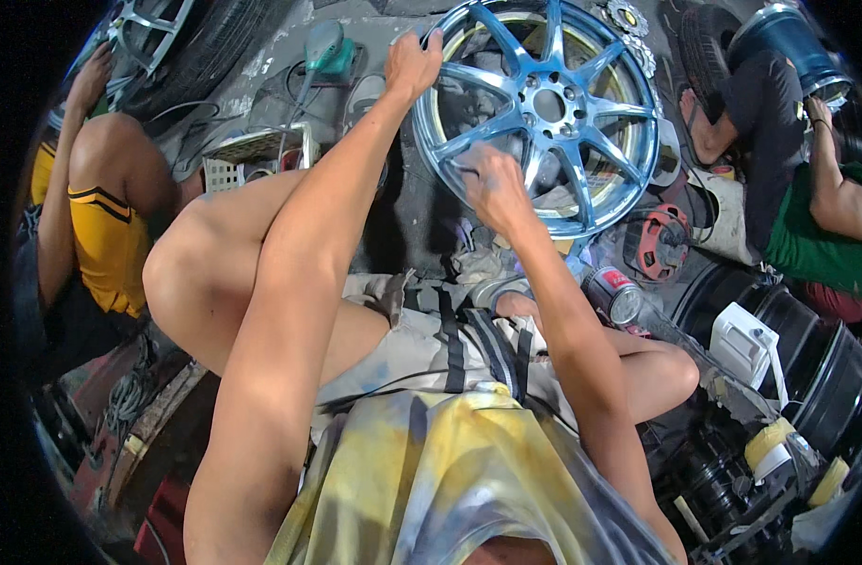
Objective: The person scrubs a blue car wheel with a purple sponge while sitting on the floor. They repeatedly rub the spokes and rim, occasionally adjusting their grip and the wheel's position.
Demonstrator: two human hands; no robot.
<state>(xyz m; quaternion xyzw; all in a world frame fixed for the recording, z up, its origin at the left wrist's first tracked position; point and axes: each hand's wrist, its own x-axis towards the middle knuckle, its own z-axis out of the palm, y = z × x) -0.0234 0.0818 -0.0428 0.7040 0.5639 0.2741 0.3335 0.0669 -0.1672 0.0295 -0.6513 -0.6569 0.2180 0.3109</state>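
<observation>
A blue multi-spoke wheel rim [549, 105], without a tyre, leans tilted in front of me, its spokes and hub facing up. My left hand [414, 64] is closed on the rim's outer edge at the upper left. Lower down, my right hand [499, 191] presses at the lower-left part of the rim, near a spoke. Its fingers are bent together and slightly blurred. Whatever they hold, if anything, is hidden or too small to name.
A green-based power sander [325, 55] and a white plastic basket [261, 155] are at the left. A metal can [612, 295], a red tool [659, 242] and dark rims [779, 348] lie on the right. People work on both sides, one beside another blue rim [793, 52].
</observation>
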